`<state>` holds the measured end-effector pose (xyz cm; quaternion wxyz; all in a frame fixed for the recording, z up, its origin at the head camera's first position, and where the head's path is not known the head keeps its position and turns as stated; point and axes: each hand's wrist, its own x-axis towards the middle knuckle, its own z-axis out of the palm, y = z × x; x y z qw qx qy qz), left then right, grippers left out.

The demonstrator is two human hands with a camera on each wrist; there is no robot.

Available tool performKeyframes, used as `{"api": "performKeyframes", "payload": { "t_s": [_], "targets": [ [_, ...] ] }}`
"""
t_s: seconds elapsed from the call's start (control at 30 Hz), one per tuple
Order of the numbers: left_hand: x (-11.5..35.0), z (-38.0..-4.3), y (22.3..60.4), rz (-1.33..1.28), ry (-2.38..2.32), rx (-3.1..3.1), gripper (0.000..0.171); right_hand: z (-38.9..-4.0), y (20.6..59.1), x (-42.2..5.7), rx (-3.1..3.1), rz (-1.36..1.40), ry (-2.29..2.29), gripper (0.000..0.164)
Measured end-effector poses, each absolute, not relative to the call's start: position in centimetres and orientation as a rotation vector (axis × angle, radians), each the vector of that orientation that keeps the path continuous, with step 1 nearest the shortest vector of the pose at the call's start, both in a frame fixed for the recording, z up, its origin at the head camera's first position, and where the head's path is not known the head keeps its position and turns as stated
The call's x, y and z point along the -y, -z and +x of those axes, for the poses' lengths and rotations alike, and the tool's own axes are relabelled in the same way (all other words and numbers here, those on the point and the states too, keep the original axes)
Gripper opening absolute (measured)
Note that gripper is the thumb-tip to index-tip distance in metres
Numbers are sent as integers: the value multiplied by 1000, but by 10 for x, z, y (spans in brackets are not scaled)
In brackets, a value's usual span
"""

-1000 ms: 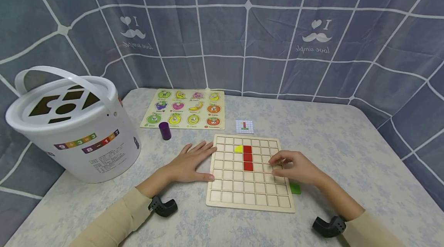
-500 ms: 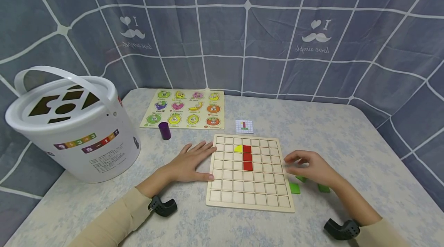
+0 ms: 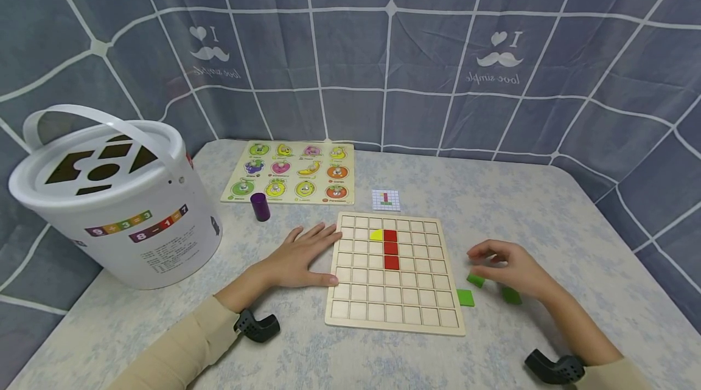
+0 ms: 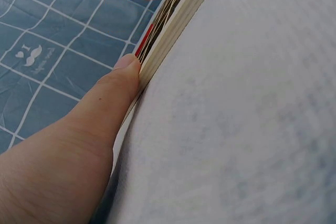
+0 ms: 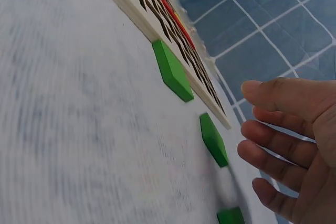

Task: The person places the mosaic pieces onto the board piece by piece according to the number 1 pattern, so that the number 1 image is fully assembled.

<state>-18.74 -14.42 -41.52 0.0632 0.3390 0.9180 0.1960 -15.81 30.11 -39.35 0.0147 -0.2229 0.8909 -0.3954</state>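
Observation:
A wooden grid board (image 3: 361, 292) lies on the table with three red square tiles (image 3: 391, 248) in one column and a yellow piece (image 3: 376, 235) beside the top one. My left hand (image 3: 298, 259) rests flat at the board's left edge, fingers spread, fingertips and thumb (image 4: 118, 85) touching the rim. My right hand (image 3: 509, 265) hovers over the green tiles right of the board, fingers loosely bent, nothing between them. Three green tiles show: one against the board's edge (image 5: 172, 72), one under the fingers (image 5: 213, 140), one below the palm (image 5: 231, 215).
A small pattern card (image 3: 386, 200) lies behind the board. Further back left are a fruit puzzle board (image 3: 290, 172) and a purple cylinder (image 3: 260, 207). A large white bucket (image 3: 159, 244) with a shape-sorter lid stands at far left. A grid-patterned curtain (image 3: 350, 55) hangs behind the table.
My right hand has moved right, from over the board's right side to above the green tiles, which have come into view. My left hand and the board have stayed put.

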Motion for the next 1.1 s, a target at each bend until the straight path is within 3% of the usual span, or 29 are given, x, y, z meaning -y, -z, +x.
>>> {"api": "performKeyframes", "payload": {
  "t_s": [0.23,0.43,0.7,1.1],
  "targets": [
    [144,-187,416,1023,-587,-2774,93,-158,395,-313,-2729,-587,1207,30],
    [144,-188,416,1017,-588,-2772,93,-159,401,-317,-2666,-718,1205,35],
    [144,-188,416,1019,-587,-2767,93,-159,406,-319,-2626,-853,1227,28],
    [144,-189,417,1025,-594,-2765,93,-158,408,-316,-2697,-818,1203,21]
  ]
}}
